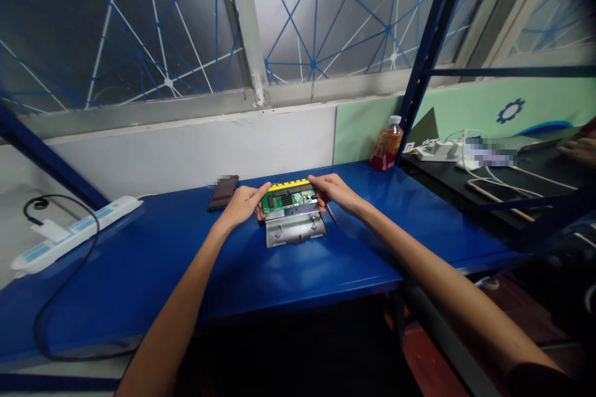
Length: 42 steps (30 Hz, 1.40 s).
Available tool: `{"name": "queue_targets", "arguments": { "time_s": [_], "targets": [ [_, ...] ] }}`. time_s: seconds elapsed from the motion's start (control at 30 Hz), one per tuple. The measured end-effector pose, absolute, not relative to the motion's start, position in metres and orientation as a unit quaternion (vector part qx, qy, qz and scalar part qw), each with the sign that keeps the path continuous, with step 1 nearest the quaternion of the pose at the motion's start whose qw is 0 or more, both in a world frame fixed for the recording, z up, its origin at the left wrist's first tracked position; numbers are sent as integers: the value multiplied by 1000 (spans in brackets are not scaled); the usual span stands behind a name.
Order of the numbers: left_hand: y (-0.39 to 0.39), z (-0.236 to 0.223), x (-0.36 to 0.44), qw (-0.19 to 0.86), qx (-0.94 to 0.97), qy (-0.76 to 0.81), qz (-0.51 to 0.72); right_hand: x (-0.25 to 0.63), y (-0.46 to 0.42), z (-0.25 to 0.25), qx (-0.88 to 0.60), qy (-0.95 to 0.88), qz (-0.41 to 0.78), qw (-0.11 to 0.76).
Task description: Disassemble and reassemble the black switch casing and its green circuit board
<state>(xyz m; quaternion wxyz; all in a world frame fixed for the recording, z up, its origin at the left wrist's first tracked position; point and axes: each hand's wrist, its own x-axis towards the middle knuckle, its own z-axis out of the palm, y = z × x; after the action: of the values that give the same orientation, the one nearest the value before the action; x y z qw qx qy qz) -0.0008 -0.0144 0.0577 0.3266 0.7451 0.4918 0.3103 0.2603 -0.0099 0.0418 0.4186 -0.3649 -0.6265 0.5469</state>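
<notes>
A green circuit board (289,199) with a yellow row of ports along its far edge rests over a grey metal casing (295,227) on the blue table (153,260). My left hand (245,203) grips the board's left end, fingers curled round it. My right hand (334,191) holds the board's right end, fingers closed on its edge. A thin pen-like tool (331,214) lies on the table just under my right wrist.
A dark phone (223,191) lies left of the board. A white power strip (69,234) with a black cable sits at far left. An orange drink bottle (387,144) stands at back right. Another person's hand (578,150) rests on the black bench with chargers and cables.
</notes>
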Motion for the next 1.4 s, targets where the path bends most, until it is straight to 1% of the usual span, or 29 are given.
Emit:
{"name": "queue_targets", "arguments": {
  "time_s": [0.1, 0.27, 0.43, 0.6, 0.73, 0.87, 0.93, 1.1, 1.2, 1.4],
  "targets": [
    [-15, 59, -2, 325, 745, 483, 325, 261, -12, 44, -376, -640, 521, 421],
    [-16, 65, -7, 288, 766, 461, 344, 260, -13, 45, -389, -676, 458, 427],
    [-15, 64, -7, 247, 786, 461, 328, 260, -11, 42, -425, -695, 384, 434],
    [-17, 68, -5, 217, 810, 445, 315, 265, -14, 48, -419, -726, 352, 416],
    [-21, 75, -9, 230, 841, 422, 248, 274, -19, 58, -395, -771, 352, 354],
    [-24, 74, -8, 228, 874, 410, 127, 281, -22, 65, -388, -844, 275, 248],
    [-27, 71, -4, 218, 880, 413, 88, 283, -23, 67, -383, -868, 247, 196],
    [-33, 68, 7, 171, 901, 395, 56, 286, -26, 70, -377, -887, 235, 127],
    [-36, 66, 11, 162, 906, 390, 42, 286, -28, 71, -383, -890, 230, 90],
    [-34, 60, 13, 154, 907, 391, 27, 281, -32, 70, -406, -896, 174, 41]
  ]
}}
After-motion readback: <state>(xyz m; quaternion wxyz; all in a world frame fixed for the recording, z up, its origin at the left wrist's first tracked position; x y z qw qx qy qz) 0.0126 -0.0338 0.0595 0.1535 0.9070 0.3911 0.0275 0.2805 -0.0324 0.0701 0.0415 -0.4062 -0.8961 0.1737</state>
